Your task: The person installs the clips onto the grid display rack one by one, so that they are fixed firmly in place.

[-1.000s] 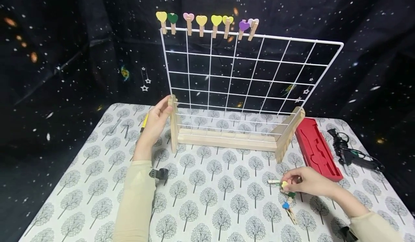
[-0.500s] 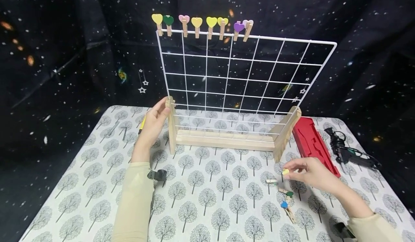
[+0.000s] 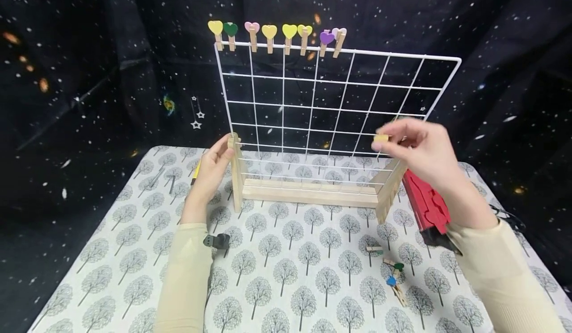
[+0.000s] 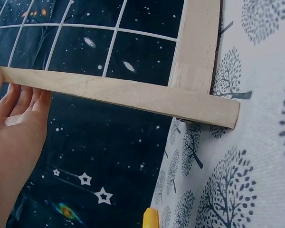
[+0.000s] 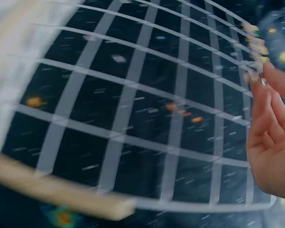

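Note:
My right hand (image 3: 424, 152) pinches a small yellow heart clothespin (image 3: 381, 138) between thumb and fingertips, in front of the lower right part of a white wire grid (image 3: 313, 79). The right wrist view is blurred, and the pin barely shows at the fingertips there. My left hand (image 3: 211, 168) grips the top of the wooden stand's left upright (image 3: 237, 174), thumb on one side and fingers on the other, as the left wrist view shows. Several heart clothespins (image 3: 269, 33) in yellow, green, pink and purple stand clipped along the left part of the grid's top bar.
Loose clothespins, among them a green-heart one (image 3: 397, 267) and a blue-heart one (image 3: 392, 281), lie on the tree-print tablecloth (image 3: 290, 273). A red tray (image 3: 426, 201) sits right of the stand, partly behind my right arm. Beyond the left hand lies a yellow-handled tool (image 3: 195, 171).
My right hand has lifted the yellow heart clothespin off the table and carried it up and away from me to the grid. My left hand keeps its grip on the upright.

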The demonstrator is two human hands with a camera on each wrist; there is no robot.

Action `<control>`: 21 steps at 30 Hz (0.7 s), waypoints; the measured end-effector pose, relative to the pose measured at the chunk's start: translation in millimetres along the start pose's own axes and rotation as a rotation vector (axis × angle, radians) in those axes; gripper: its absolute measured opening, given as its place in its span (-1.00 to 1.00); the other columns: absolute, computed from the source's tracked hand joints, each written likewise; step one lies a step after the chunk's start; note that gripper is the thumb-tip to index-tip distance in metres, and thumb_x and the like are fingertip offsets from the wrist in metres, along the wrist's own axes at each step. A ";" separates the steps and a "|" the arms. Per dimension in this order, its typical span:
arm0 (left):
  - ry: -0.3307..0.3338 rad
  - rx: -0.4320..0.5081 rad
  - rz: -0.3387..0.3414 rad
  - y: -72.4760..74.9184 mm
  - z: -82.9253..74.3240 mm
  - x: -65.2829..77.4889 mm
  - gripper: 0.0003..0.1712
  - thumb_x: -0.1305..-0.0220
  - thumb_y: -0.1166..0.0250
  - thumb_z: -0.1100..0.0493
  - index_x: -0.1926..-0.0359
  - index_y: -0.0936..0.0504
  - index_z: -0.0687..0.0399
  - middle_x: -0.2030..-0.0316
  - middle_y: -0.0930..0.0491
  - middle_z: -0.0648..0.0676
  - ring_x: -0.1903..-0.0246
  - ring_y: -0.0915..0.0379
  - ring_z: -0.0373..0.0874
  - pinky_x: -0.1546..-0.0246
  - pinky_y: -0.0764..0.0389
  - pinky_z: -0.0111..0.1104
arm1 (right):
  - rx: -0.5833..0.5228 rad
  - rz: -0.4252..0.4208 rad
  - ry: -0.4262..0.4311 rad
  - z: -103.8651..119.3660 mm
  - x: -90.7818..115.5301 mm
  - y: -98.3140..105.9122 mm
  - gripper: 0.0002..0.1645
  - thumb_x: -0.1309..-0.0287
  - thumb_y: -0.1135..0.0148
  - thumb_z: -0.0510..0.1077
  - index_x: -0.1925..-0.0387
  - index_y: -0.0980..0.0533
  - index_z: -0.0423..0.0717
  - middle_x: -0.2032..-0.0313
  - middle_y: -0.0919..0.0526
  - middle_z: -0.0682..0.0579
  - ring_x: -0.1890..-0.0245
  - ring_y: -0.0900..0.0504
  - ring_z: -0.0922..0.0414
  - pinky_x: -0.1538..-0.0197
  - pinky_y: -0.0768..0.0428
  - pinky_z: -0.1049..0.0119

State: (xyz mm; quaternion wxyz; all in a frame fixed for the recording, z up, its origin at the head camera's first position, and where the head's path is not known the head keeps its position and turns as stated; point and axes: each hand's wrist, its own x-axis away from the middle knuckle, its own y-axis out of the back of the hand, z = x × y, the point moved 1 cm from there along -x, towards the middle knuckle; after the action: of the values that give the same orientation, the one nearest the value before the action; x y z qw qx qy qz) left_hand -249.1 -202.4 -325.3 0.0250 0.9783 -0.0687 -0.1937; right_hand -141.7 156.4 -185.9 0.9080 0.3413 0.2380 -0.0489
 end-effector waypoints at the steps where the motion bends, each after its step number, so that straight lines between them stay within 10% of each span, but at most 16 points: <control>1: 0.001 -0.002 0.000 0.1 -0.3 -0.2 -0.41 -0.24 0.01 0.05 -0.25 -0.13 0.12 -0.17 -0.24 0.22 -0.18 -0.14 -0.07 -0.22 -0.16 -0.35 | -0.036 -0.037 0.020 11.0 -7.0 2.2 -0.75 0.17 -0.34 -0.12 0.36 -0.57 -0.09 0.55 -0.56 0.05 0.63 -0.40 0.19 0.67 -0.35 0.49; 11: -0.012 -0.002 0.003 0.1 -1.8 -1.5 -0.43 -0.26 0.02 0.09 -0.26 -0.12 0.13 -0.15 -0.27 0.24 -0.17 -0.17 -0.04 -0.22 -0.17 -0.33 | -0.207 -0.146 0.114 71.6 -75.4 21.1 -0.67 0.26 -0.39 -0.14 0.35 -0.57 -0.20 0.50 -0.65 0.08 0.51 -0.59 0.21 0.50 -0.44 0.50; 21: -0.003 0.011 0.000 0.1 -0.9 -1.2 -0.44 -0.26 0.02 0.10 -0.25 -0.13 0.11 -0.15 -0.28 0.21 -0.15 -0.19 -0.06 -0.21 -0.19 -0.33 | -0.188 -0.112 0.066 71.6 -104.3 21.0 -0.63 0.19 -0.33 -0.07 0.25 -0.57 -0.11 0.44 -0.65 0.11 0.40 -0.60 0.22 0.25 -0.53 0.54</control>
State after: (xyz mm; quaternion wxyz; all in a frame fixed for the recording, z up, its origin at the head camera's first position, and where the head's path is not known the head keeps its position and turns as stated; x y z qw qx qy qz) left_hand -249.9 -202.3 -324.0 0.0197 0.9782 -0.0699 -0.1946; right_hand -199.9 118.7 -77.9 0.9235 0.2423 0.2899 -0.0656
